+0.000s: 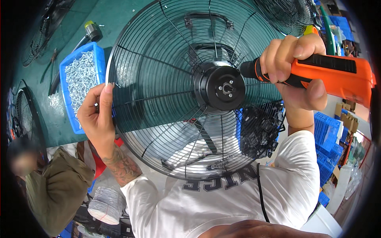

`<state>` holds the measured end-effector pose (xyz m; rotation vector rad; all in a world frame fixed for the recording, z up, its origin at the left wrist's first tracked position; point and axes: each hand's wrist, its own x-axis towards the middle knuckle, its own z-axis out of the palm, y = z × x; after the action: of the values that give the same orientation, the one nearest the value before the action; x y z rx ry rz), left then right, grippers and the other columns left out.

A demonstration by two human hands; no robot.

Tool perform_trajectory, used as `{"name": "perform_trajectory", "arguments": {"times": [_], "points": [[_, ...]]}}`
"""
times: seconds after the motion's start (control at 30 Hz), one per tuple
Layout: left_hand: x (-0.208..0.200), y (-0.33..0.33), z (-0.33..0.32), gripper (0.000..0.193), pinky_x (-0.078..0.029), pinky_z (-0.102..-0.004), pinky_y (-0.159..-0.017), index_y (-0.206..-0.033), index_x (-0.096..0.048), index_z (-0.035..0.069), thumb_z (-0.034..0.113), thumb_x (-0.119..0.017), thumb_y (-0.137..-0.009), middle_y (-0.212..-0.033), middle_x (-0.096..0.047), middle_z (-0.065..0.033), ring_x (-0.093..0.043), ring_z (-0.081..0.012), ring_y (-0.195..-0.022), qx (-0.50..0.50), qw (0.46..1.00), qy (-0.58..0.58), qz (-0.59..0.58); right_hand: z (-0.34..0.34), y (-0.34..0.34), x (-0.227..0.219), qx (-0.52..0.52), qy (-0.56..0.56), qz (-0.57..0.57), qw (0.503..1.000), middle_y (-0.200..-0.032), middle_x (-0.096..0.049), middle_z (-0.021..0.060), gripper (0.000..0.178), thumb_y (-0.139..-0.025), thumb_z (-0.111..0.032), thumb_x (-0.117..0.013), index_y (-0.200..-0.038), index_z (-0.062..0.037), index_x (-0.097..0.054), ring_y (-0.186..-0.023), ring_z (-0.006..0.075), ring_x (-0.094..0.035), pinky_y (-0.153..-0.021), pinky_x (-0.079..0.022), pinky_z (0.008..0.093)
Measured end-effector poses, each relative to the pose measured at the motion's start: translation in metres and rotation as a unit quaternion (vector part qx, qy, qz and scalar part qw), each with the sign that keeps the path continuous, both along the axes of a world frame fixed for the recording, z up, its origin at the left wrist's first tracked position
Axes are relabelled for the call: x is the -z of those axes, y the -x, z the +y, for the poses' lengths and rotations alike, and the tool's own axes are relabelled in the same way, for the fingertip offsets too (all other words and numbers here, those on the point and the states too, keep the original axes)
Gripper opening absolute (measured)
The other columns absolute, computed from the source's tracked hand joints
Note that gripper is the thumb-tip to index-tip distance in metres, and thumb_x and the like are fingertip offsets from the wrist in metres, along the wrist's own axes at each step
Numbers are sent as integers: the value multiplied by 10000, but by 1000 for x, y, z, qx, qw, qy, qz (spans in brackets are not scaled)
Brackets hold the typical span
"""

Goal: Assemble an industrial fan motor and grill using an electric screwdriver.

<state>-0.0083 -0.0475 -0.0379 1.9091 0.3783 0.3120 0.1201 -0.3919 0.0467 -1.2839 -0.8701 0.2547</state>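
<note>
Okay, nearest first: right hand (279,59) is wrapping fully round an orange-and-black power driver (337,85), fingers closed on it. Nose is pointing left at the upper right side of the black motor (216,97), in close. Bit tip is hiding, so I can't tell if it's seating on a screw.

Motor is sitting mid-guard, shaft end facing up at the camera. Wire guard (154,60) is overhanging the near edge of the surface (119,23), lower part in front of the shirt. Left hand (97,115) is pinching its left rim, thumb and fingers nearly together; something small and shiny is showing between them, too small to call.

I'm reading this as driving a fastener at the motor's side. For a good one, I'd be lining the bit up square with the screw before triggering, since a slant is inviting slip and a chewed head. Push should be running along the bit axis, left hand bracing the rim against twist, nose staying off the wires.

Farther out, a blue bin (101,65) of silver screws (79,75) is lying just beside the left hand, handy for refills. Mallet (93,31) and pliers (50,67) are resting beyond, clear of the guard.
</note>
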Motion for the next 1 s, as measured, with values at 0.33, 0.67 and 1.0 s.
{"name": "perform_trajectory", "arguments": {"times": [0.33, 0.67, 1.0], "points": [[-3, -2, -4, 152, -317, -192, -610, -1014, -715, -43, 92, -653, -979, -785, -606, 49, -449, -21, -703, -4, 1000, 16, 10, -2, 4, -1, 14, 8, 13, 1000, -753, -556, 50, 605, -839, -492, -775, -1163, -52, -515, -668, 182, -570, -637, -502, 343], [-6, 6, -14, 155, -345, -207, -593, -1004, -727, -41, 100, -689, -950, -747, -590, 45, -458, -31, -676, -37, 998, -53, -2, -5, -19, 1, -90, 0, -19, 996, -749, -551, 55, 658, -832, -512, -768, -1184, -22, -506, -640, 182, -561, -625, -501, 347], [-20, -1, -4, 181, -463, -358, -570, -1074, -704, 41, 61, -693, -895, -775, -630, -88, -559, -218, -572, 30, 926, -374, -39, -46, -37, 3, -103, 4, -2, 995, -770, -536, 41, 538, -867, -461, -635, -1186, -46, -509, -663, 160, -535, -675, -479, 327]]}}
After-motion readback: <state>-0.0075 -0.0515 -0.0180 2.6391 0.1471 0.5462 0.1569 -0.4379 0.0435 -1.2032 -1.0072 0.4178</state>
